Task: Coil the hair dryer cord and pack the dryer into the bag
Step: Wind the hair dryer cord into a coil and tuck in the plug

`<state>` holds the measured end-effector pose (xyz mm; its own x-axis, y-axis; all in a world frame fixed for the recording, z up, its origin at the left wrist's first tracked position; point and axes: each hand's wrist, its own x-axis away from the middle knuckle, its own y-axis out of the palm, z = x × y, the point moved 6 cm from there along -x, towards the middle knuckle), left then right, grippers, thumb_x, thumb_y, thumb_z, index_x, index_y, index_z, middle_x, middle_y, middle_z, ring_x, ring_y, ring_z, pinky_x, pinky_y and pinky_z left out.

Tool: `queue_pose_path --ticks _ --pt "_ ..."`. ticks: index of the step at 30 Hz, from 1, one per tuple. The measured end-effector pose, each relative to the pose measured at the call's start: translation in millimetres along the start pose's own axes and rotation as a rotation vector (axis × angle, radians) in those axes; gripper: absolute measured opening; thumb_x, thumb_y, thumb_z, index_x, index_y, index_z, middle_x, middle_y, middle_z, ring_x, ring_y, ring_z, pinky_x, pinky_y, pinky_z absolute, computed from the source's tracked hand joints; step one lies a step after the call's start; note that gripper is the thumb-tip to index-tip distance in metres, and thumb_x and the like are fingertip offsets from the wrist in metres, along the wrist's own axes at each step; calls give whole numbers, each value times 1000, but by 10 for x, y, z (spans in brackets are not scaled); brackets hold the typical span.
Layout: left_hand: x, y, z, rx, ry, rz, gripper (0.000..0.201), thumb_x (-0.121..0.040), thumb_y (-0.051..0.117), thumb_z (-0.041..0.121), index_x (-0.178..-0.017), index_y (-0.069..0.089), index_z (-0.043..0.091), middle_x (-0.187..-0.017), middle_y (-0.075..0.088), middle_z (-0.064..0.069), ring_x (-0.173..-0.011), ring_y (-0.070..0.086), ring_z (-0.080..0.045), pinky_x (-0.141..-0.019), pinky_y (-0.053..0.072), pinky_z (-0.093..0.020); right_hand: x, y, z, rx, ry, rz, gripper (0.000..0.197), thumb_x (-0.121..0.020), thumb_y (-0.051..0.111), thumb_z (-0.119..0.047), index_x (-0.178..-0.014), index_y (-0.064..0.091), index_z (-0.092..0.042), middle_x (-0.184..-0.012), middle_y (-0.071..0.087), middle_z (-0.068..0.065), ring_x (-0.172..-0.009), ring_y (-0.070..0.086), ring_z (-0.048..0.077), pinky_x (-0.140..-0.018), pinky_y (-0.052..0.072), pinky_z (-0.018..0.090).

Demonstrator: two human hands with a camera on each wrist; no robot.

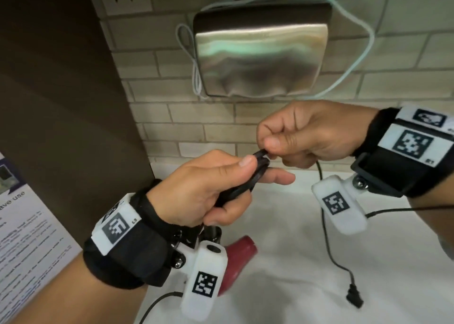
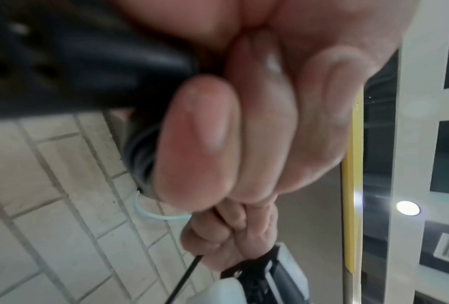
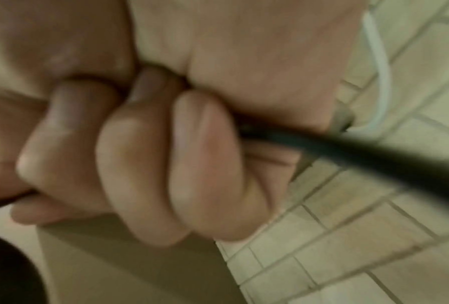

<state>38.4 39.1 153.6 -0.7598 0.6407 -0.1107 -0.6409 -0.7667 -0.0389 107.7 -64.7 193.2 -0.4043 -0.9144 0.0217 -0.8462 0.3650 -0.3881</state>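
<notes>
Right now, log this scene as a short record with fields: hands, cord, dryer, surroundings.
left hand: grips the coiled loops of black cord
right hand: pinches the cord at the top of the coil
loose cord: hangs down to the plug on the white counter
hair dryer: dark red, lying on the counter under the left wrist
wall: metal hand dryer
bag: not in view

- Bag [image 1: 260, 51], upper middle of the frame: silvery, glossy, metallic-looking sheen.
- Wall [image 1: 216, 117]: matt, rough pale brick.
- Cord [image 1: 248, 181]: black, smooth, slightly shiny.
- Dryer [image 1: 239, 257], lower middle: dark red, smooth plastic.
- Bench [image 1: 294, 262]: white, smooth.
</notes>
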Motion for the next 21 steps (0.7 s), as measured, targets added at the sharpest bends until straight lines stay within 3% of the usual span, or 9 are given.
queue_pose_path --ticks 4,6,8,9,11,13,16,19,21 --pt "40 31 2 241 25 -120 61 -97 42 40 -129 49 -11 -35 29 -3 -34 19 -10 -40 20 -24 -86 131 317 -207 -52 32 32 -71 75 -50 -65 66 -20 -49 50 -3 -40 41 10 -47 37 22" --pt "63 18 7 334 53 -151 63 -98 39 39 -133 41 -13 -36 28 -4 -33 18 -11 -40 20 -26 -156 286 452 -356 -19 56 42 -72 75 -46 -65 61 -6 -48 41 -2 -40 31 11 -47 27 23" --pt "117 -16 34 442 79 -191 65 -99 35 40 -138 33 -11 -35 28 -2 -31 16 -13 -40 20 -27 -201 394 570 -445 10 105 60 -76 71 -47 -83 57 11 -46 30 -2 -41 22 10 -46 17 21" --pt "149 -44 58 494 101 -205 65 -100 33 41 -140 30 -10 -34 25 -2 -30 15 -14 -39 19 -28 -201 418 602 -487 2 120 59 -77 68 -48 -89 59 9 -45 28 -4 -40 21 8 -45 15 20" --pt "218 -126 103 577 158 -188 64 -100 30 41 -141 29 -8 -34 22 -1 -30 14 -14 -38 18 -29 -151 420 609 -527 -22 153 34 -83 62 -42 -86 62 -8 -43 32 -5 -37 23 6 -43 17 16" --pt "270 -223 133 618 202 -132 63 -100 30 40 -143 29 -6 -37 25 -2 -30 14 -14 -37 18 -29 -79 361 609 -407 -13 236 14 -88 54 -28 -85 57 -14 -44 45 -1 -34 29 9 -40 24 17" --pt "302 -318 144 624 236 -55 63 -100 31 40 -145 27 -4 -47 35 -5 -30 14 -13 -39 24 -28 -41 322 519 -129 -3 354 18 -87 52 -24 -74 59 -15 -58 59 2 -40 42 14 -42 38 24" --pt "296 -342 189 617 284 -24 64 -100 31 39 -146 21 -4 -52 39 -7 -30 14 -11 -39 26 -28 1 222 418 -479 -106 450 19 -86 59 -21 -70 57 -11 -58 46 4 -42 32 12 -41 23 20" --pt "294 -353 228 641 337 -26 64 -99 31 39 -146 21 -4 -55 47 -11 -29 14 -10 -39 28 -27 -8 233 391 -560 -121 447 22 -90 55 -21 -71 58 -9 -53 41 4 -41 28 12 -42 17 21"
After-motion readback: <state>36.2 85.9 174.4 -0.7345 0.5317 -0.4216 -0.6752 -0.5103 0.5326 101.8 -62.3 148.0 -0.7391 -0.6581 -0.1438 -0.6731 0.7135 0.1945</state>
